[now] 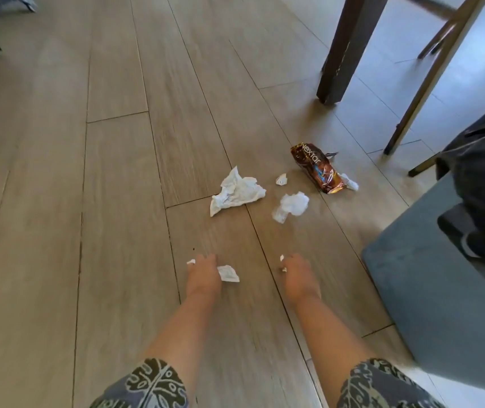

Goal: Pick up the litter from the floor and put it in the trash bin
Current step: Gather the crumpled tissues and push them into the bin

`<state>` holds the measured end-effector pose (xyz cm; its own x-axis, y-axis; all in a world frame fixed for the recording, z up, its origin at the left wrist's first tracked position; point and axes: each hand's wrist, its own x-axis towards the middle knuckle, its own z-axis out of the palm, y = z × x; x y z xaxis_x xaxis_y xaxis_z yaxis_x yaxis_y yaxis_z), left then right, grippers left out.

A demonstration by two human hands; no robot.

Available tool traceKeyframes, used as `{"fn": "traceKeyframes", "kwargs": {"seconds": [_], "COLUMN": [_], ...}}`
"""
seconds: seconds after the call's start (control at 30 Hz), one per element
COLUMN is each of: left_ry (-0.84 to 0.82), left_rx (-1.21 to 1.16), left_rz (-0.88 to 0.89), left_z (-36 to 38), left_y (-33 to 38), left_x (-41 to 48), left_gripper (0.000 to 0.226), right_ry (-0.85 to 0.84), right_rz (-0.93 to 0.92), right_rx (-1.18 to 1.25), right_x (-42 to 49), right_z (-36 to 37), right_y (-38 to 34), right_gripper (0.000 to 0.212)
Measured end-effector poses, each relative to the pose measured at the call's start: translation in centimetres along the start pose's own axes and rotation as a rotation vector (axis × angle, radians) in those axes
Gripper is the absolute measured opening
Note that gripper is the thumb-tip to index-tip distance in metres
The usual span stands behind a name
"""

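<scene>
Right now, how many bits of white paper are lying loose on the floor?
4 for sure: a large sheet, a tiny scrap, a ball, one by the wrapper. Each hand grips more; some may be hidden.

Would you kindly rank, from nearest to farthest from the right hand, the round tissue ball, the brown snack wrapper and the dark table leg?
From the right hand:
1. Round tissue ball, just ahead.
2. Brown snack wrapper, farther ahead, slightly right.
3. Dark table leg, far ahead.

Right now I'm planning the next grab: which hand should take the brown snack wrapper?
Probably the right hand: the brown snack wrapper lies ahead on its side, while the left hand sits farther across, nearer the small paper scrap.
</scene>
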<state>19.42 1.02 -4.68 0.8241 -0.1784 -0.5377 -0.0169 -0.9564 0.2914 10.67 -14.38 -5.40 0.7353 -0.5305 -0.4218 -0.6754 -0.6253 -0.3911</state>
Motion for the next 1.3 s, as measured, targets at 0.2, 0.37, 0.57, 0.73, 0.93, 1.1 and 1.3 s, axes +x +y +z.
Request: {"fn": "traceKeyframes", "kwargs": {"seconds": [0.2,0.37,0.57,0.73,0.93,1.1,1.3], "left_ry": [-0.041,0.040,0.182,0.225,0.324,0.177,0.024], "left_rx": [-0.253,-0.424,-0.415,-0.430,-0.413,-0.060,0.198], "left_rz": [-0.045,-0.002,0.063,0.094,0.282,0.415,0.259], "left_z": [-3.6,-6.6,-5.5,-4.8,-5.9,-4.8,-2.2], "left_y": [2.6,4.6,5.3,4.4,6.2,9.6,9.3], "left_x": [-2.3,-0.4,3.6,6.2,7.8,10.4,10.7], "left_gripper": [0.031,0.018,0.039,0.037,0.036,0.071,0.054], "right_ry": [0.176,0.306,0.540,0.200,0.101,0.117,0.128], "right_rz": [0.234,0.289,0.084,-0.037,-0.017,-0.054,-0.101], "right_rx": [0.492,0.480,0.374,0.064,0.075,0.129,0.052], "right_x": [-1.1,0.8,8.0,11.4,9.5,6.1,4.2], "right_z": [-3.7,-7.2,-6.7,-5.3,-3.3,-1.1,-1.0], "right_y": [-3.1,-4.0,-3.0,-3.6,-1.7,0.7,1.7], "right_gripper": [0.023,0.030,0.028,0.061,0.042,0.042,0.037]}}
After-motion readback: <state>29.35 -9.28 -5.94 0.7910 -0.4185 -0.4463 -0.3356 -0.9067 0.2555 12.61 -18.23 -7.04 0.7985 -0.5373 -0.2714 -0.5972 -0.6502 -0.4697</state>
